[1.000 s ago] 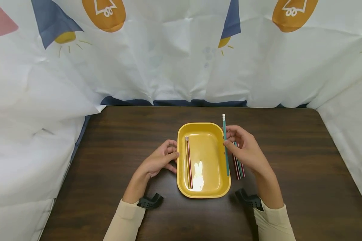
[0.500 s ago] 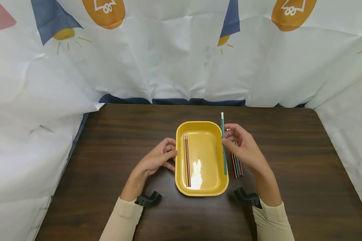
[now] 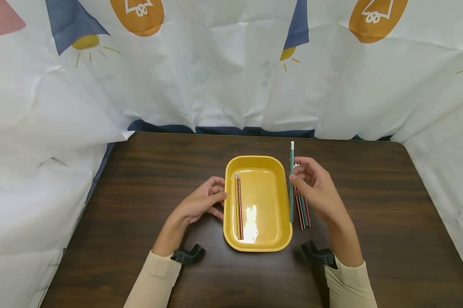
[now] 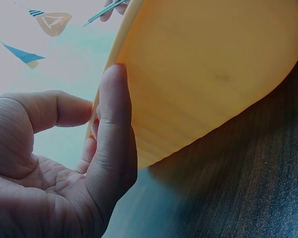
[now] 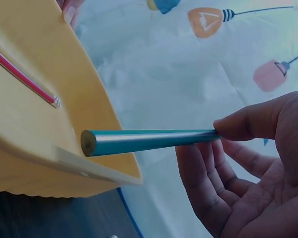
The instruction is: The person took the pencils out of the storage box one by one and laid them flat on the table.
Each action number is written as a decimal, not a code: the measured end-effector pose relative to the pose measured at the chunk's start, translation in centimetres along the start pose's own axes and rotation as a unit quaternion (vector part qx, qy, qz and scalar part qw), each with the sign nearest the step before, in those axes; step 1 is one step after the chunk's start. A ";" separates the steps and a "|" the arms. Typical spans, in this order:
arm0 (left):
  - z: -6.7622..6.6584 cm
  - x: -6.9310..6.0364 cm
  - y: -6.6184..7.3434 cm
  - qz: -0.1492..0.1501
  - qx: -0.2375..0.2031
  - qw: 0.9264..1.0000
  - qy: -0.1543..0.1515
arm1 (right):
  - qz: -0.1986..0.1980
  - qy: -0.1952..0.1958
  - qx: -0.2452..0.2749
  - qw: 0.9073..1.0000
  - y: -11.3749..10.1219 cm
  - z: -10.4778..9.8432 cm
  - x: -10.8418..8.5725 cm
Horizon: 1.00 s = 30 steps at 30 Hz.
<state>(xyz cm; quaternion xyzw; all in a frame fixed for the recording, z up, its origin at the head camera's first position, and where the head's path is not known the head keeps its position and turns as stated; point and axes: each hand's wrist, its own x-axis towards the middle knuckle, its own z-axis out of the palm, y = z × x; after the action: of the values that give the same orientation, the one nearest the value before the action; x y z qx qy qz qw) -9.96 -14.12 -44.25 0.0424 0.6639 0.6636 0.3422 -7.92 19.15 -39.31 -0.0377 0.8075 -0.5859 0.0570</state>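
Note:
The left hand (image 3: 200,200) pinches the left rim of a yellow tray (image 3: 262,201); in the left wrist view its thumb and fingers (image 4: 114,119) clasp the tray's edge. Between thumb and fingertips, the right hand (image 3: 319,188) holds a teal pencil (image 3: 291,196), eraser end away from the person, over the tray's right rim. The right wrist view shows the teal pencil's (image 5: 149,141) flat, unsharpened end. Two pencils (image 3: 239,207), one gold-toned and one dark red, lie side by side inside the tray on the left. Under the right hand, several pencils (image 3: 301,211) lie on the table, partly hidden.
The dark wooden table (image 3: 158,162) has a white curtain (image 3: 224,85) with printed lamps behind it and at both sides. Black bands (image 3: 190,255) sit on both wrists, near the tray's front corners.
The right hand has shifted slightly right with the teal pencil, from just inside the tray's right edge to its rim. The left hand stays on the tray.

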 end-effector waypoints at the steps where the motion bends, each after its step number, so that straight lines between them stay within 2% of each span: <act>1: 0.0 0.0 0.0 0.001 0.000 1.000 0.000 | 0.002 0.001 0.001 1.000 0.0 0.0 0.0; 8: 0.0 -0.3 -0.1 -0.001 -0.001 1.000 -0.004 | 0.020 0.002 0.017 1.000 0.3 -0.4 0.0; 13: 0.1 0.0 -0.1 0.003 -0.003 1.000 -0.006 | 0.027 0.017 0.024 0.999 0.7 -1.2 -0.2; 30: -0.1 0.0 0.2 -0.003 -0.005 1.000 -0.007 | 0.060 0.029 -0.022 0.998 2.5 -3.0 0.0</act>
<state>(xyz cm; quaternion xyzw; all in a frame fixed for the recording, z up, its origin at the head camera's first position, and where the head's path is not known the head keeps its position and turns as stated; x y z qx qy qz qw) -10.08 -14.17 -44.02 0.0436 0.6581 0.6658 0.3489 -8.35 22.80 -40.76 0.0265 0.8220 -0.5648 0.0678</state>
